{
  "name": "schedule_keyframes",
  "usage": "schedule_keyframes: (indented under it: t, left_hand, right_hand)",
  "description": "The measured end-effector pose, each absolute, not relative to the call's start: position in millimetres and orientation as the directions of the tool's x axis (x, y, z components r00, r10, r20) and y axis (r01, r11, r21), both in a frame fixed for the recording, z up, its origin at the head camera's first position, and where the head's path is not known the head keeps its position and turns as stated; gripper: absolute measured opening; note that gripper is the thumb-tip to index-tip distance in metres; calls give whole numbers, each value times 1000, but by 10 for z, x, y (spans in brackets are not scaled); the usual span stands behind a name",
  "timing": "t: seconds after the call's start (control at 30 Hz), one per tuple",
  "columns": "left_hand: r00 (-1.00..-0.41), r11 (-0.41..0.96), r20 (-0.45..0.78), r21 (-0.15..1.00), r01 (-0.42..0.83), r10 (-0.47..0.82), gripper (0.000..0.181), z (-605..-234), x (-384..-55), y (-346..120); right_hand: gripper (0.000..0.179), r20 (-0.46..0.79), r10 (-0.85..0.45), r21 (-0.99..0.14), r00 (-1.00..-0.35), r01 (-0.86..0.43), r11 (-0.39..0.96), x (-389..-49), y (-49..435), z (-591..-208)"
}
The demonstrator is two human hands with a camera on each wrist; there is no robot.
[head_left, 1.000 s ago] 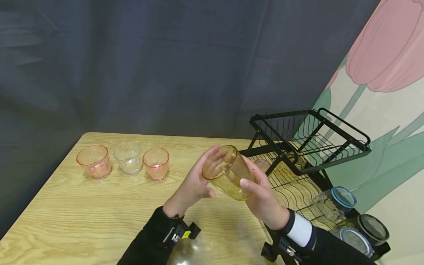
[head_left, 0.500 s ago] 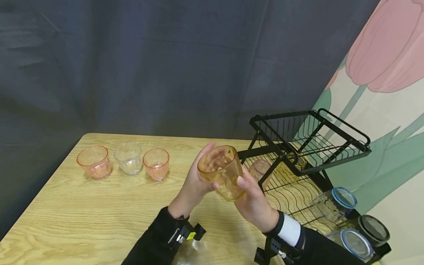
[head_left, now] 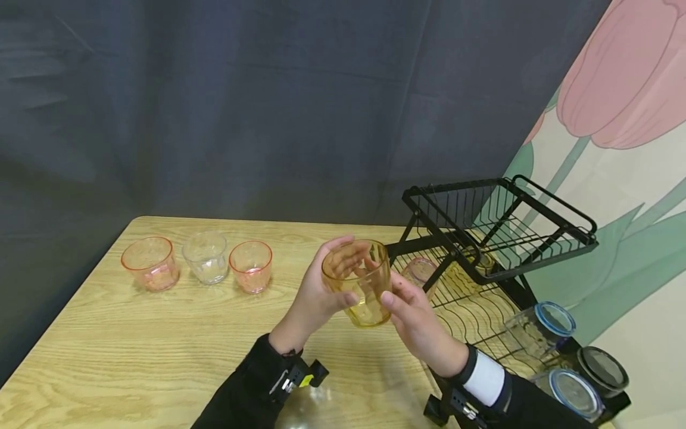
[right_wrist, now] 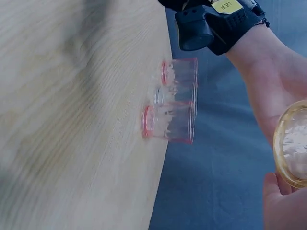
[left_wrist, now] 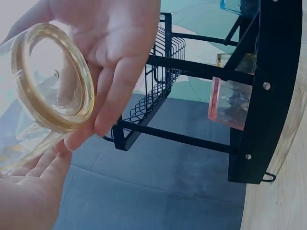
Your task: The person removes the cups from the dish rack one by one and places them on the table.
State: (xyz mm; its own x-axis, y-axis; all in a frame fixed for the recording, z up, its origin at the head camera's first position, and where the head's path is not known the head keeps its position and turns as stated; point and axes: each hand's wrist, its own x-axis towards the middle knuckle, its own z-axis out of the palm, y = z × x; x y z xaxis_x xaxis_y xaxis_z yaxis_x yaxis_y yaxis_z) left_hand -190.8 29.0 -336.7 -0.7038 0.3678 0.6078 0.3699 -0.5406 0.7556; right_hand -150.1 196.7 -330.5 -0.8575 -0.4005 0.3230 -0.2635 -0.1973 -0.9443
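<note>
A transparent amber drinking glass (head_left: 364,292) is held above the table, its rim tilted toward the upper left. My left hand (head_left: 313,295) grips it from the left, with the thumb on the near side and fingers behind the wall. On the opposite side, my right hand (head_left: 426,330) pinches it low down near the base, thumb in front. The left wrist view shows the thick round base of the glass (left_wrist: 62,81) between both hands. At the right edge of the right wrist view, the glass (right_wrist: 283,143) is partly cut off.
On the wooden table (head_left: 177,345) stand a pink glass (head_left: 152,262), a clear glass (head_left: 208,259) and another pink glass (head_left: 252,267). A two-tier black rack (head_left: 498,238) at right holds a pinkish glass (head_left: 420,273), a yellow glass (head_left: 463,277) and blue- and dark-rimmed glasses (head_left: 541,328).
The amber glass has moved slightly left and turned more upright. My left thumb, earlier off the glass, has come onto it, while the right hand has shifted toward its base.
</note>
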Motion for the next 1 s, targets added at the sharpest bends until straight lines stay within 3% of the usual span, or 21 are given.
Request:
schedule_keyframes:
  t: [0.2,0.37,0.6,0.7,0.73,0.83,1.0]
  left_hand:
    - [-715,-374,601,794,480,358,90,-3392,-1922,233]
    - [-789,-122,531,845,520,310,84,-3533,-2023,153]
    - [-907,186,360,897,401,217,82,-3958,-2288,34]
    - [-928,250,321,898,361,189,86,-4082,-2360,1]
    - [-932,270,313,895,354,184,88,-4112,-2377,-7]
    - [-945,317,279,892,321,173,94,-4182,-2417,-32]
    - [-962,381,225,885,268,156,96,-4251,-2467,-62]
  right_hand:
    - [42,324,-369,-945,-871,-317,-81,-1475,2024,-3280]
    - [39,272,-323,-959,-906,-282,-16,-1518,2216,-3325]
    - [31,270,-143,-954,-952,-285,97,-1697,2714,-3721]
    - [29,274,-10,-926,-962,-267,268,-1693,2794,-3742]
    - [31,252,53,-912,-966,-219,346,-1609,2720,-3584]
    - [32,263,134,-879,-955,-180,442,-1643,2733,-3556]
    - [21,338,94,-842,-936,-257,475,-1854,2923,-3787]
